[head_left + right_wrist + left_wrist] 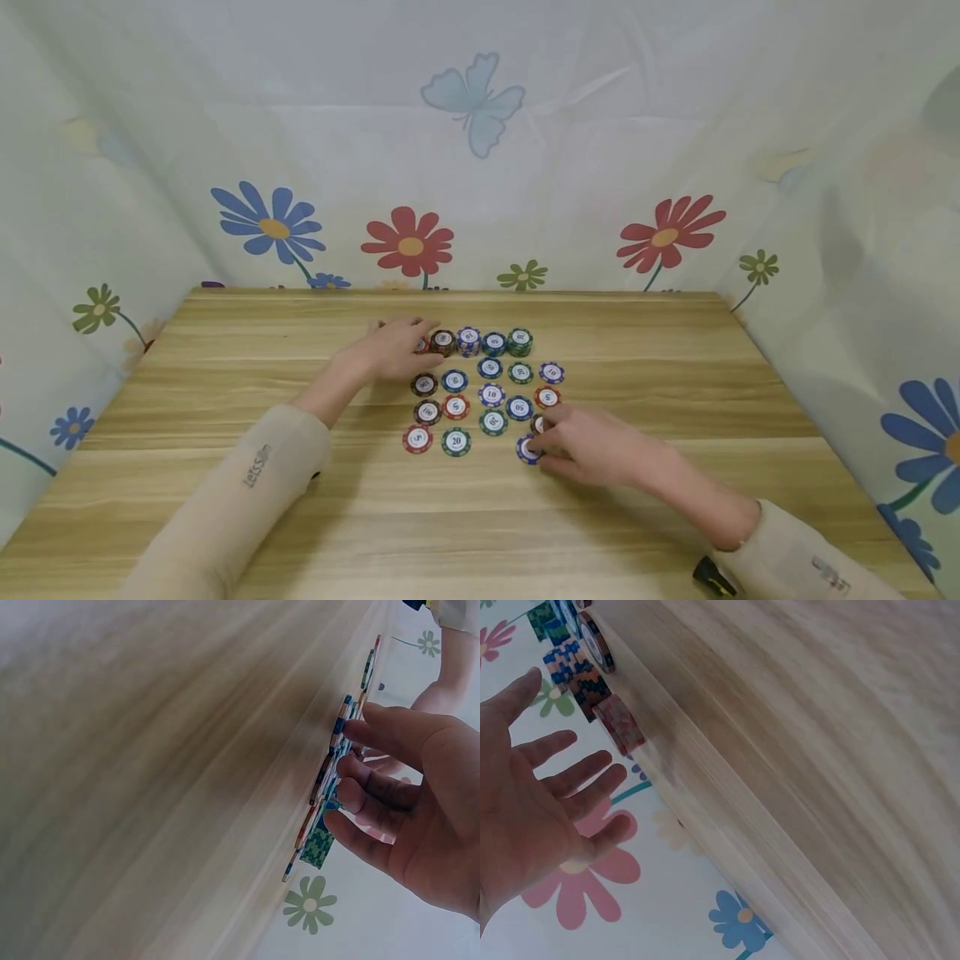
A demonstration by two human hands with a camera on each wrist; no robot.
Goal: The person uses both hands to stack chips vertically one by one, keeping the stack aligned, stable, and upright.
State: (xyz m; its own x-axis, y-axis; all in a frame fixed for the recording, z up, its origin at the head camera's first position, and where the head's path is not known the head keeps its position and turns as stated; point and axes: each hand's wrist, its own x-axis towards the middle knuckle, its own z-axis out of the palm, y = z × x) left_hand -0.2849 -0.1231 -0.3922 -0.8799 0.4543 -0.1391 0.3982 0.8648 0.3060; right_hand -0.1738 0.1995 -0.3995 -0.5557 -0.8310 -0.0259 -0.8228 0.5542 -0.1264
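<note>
My left hand [397, 346] reaches to the left end of a row of poker chip stacks, beside a red stack [619, 724] that it partly hides in the head view. Its fingers are spread, with nothing between them in the left wrist view. The black stack [442, 340], blue-white stack [469, 337], blue stack [494, 342] and green stack [521, 339] continue the row. My right hand [592, 446] has its fingertips on a blue-white chip [527, 451] lying at the near right. Under its fingers a dark chip [537, 424] is half hidden.
Several single chips lie flat in loose columns in front of the stacks, among them a green 20 chip [456, 442], a red chip [417, 438] and a blue chip [520, 407]. A black and yellow object [712, 577] is by the right sleeve. Flowered cloth [480, 183] surrounds the wooden table [480, 533].
</note>
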